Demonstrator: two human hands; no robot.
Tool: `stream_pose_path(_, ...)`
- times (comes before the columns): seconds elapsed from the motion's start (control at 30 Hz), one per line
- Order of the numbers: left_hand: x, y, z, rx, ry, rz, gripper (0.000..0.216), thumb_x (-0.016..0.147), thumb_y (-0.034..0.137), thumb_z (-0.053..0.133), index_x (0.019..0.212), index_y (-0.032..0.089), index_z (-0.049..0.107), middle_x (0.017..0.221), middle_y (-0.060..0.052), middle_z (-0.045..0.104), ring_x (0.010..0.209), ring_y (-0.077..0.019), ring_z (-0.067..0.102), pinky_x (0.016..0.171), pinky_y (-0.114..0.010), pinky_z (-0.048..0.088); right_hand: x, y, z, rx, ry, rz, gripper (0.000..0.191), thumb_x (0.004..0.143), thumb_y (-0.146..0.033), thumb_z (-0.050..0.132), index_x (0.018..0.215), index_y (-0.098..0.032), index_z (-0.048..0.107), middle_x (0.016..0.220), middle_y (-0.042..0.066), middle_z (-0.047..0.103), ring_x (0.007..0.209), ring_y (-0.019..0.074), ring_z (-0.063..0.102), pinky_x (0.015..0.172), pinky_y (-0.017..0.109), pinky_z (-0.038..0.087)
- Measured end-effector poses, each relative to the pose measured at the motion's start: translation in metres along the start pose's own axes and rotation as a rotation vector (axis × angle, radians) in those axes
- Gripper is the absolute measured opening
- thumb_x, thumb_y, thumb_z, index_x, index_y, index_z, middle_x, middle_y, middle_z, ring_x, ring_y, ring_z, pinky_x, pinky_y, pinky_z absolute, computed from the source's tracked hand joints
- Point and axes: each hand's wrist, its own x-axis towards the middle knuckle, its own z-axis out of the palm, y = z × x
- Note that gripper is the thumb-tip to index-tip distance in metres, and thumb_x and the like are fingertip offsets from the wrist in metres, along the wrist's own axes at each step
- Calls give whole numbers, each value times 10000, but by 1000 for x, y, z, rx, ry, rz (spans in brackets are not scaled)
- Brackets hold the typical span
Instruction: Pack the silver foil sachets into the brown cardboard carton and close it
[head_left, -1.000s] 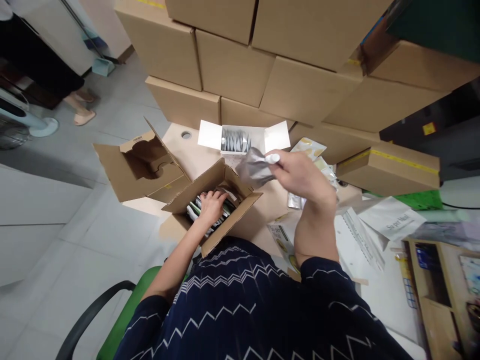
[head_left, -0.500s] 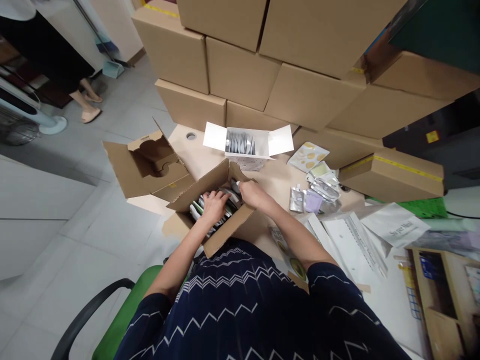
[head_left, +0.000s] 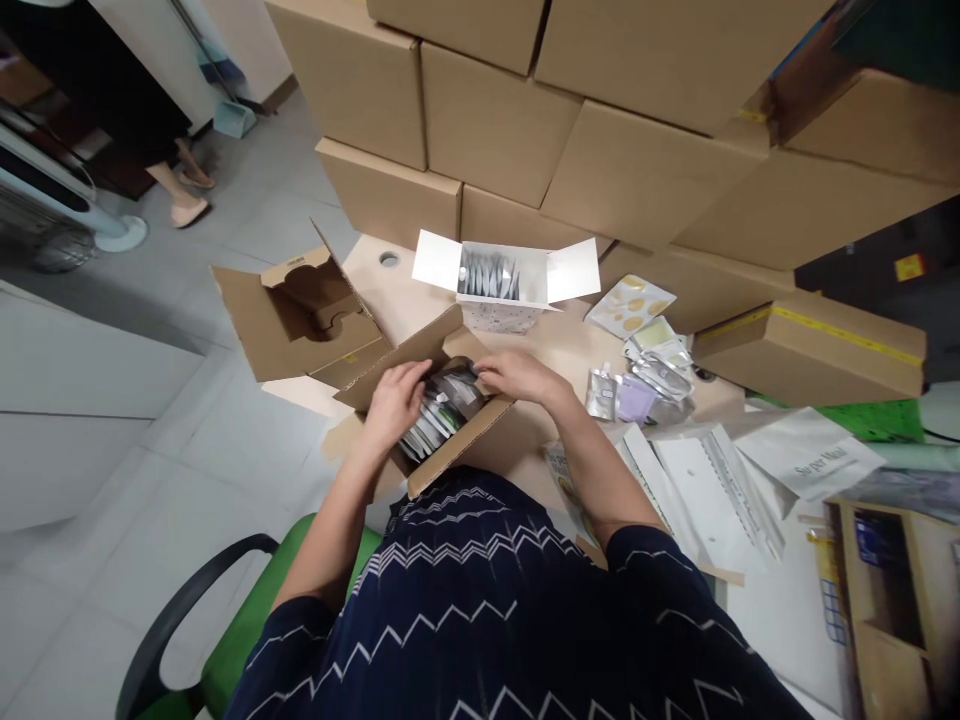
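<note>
An open brown cardboard box (head_left: 480,445) sits at the desk's near edge, packed with upright flat pouches (head_left: 439,415). My left hand (head_left: 394,400) reaches into the box at its left side, fingers curled on the pouches. My right hand (head_left: 517,375) rests at the box's right side, its fingertips on a dark silver pouch (head_left: 459,388) at the top of the stack. Behind the box stands a small white carton (head_left: 504,285) with its flaps spread, holding several silver pouches.
Loose sachets (head_left: 637,375) and white mailer bags (head_left: 806,455) lie to the right. Stacked brown boxes (head_left: 600,130) wall off the back. An empty open carton (head_left: 300,320) sits left. A person's legs (head_left: 176,180) stand far left; a green chair (head_left: 247,620) is under me.
My right hand came down from mid-air with a silver pouch and into the brown box. My left hand shifted toward the box's left wall.
</note>
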Motion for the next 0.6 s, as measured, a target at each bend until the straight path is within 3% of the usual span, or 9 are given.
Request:
stream_pose_path(0.13,-22,-18,-36,-72,230,-79,371,1000,277,419,1320,219,596,1279,-85,648,1172,-194,611,1023,-361,496,11,-9,10,-154,-135,40,346,965,-234,479,1226,-169,698,1286,132,644,1054,221,642,890,281,469)
stream_pose_path(0.23,-49,-30,-48,-103,344,-150,333,988,284,441,1260,232,626,1223,-71,672,1129,-183,632,998,-364,513,15,-7,6,-188,-182,42,418,981,-227,440,1353,-169,623,1340,139,608,1134,238,611,946,302,459)
stream_pose_path(0.33,-84,-41,-43,-146,478,-303,279,955,311,487,1149,224,668,1142,-67,677,1081,-179,639,965,-360,528,18,-1,0,-155,-206,7,491,979,-217,427,1457,-188,536,1393,120,577,1201,237,570,992,310,441)
stream_pose_path(0.43,-119,-50,-28,-244,638,-610,297,858,377,610,1091,200,663,1111,-76,631,896,-150,645,798,-313,565,24,-3,-4,-140,-226,-17,608,957,-229,470,1561,-260,401,1441,102,539,1190,243,571,973,326,448)
stream_pose_path(0.5,-135,-52,-17,-423,607,-792,445,782,419,701,1160,200,616,1106,-72,616,810,-128,637,697,-275,561,32,-8,-6,-138,-235,-46,669,956,-252,481,1602,-298,312,1430,104,548,1148,254,587,942,345,458)
stream_pose_path(0.6,-146,-47,-7,-667,596,-866,601,730,457,772,1241,225,556,1173,-74,592,780,-104,642,693,-264,571,50,-18,-9,-118,-226,-124,719,958,-261,463,1633,-281,215,1273,126,647,1023,267,620,891,371,464)
